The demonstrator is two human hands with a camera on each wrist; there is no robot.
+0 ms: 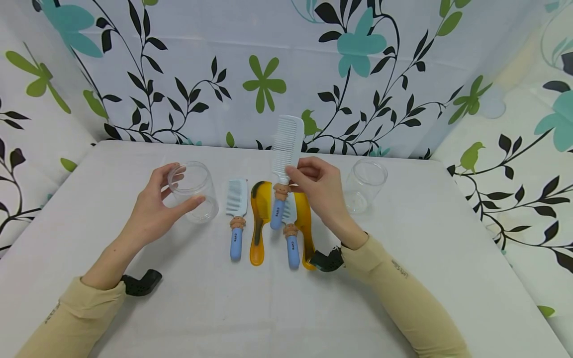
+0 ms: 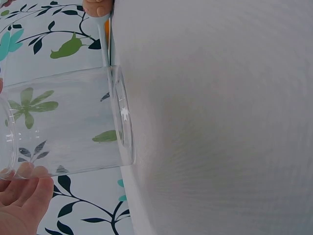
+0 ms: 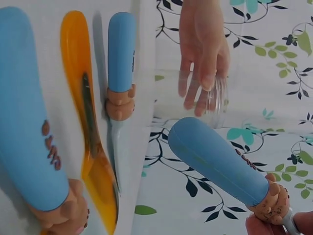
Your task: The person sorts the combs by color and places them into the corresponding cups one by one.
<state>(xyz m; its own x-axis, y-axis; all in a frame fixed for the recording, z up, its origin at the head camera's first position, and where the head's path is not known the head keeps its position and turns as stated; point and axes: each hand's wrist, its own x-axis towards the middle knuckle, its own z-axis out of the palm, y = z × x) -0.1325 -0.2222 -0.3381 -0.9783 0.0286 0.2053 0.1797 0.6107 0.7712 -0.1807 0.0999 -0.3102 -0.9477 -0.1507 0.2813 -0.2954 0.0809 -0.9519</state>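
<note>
since the white cloth-covered table (image 1: 268, 308) is the biggest thing here, start there: it's soft and a bit rumpled, so anything standing on it could rock. next down, the clear round plastic jar on the left (image 1: 193, 191) has the left hand (image 1: 154, 209) around it, fingers spread and curved over the rim side with the thumb along the near wall; from the left wrist view it looks like a light fingertip hold on smooth plastic, so i'd guess it could slip or tip if bumped. a second clear plastic jar on the right (image 1: 364, 185) stands alone, close to the right forearm, so an elbow swing could knock it. the right hand (image 1: 320, 186) pinches the white wide-tooth comb with a blue handle (image 1: 286, 159) at the neck between the teeth and the brown bear-shaped collar, fingers pressed together, comb upright above the row on the table. that's a thin pinch on a long thing, so it could twist or drop onto the combs below. still lying flat: another white comb with a blue handle (image 1: 236, 214), a third one (image 1: 291, 233), and two amber translucent combs (image 1: 259, 221) (image 1: 305, 223), packed just beside each other, so grabbing one may drag a neighbour. writing: small dark letters on the blue handles, too small to read; same for the print on the beige sleeves.
</note>
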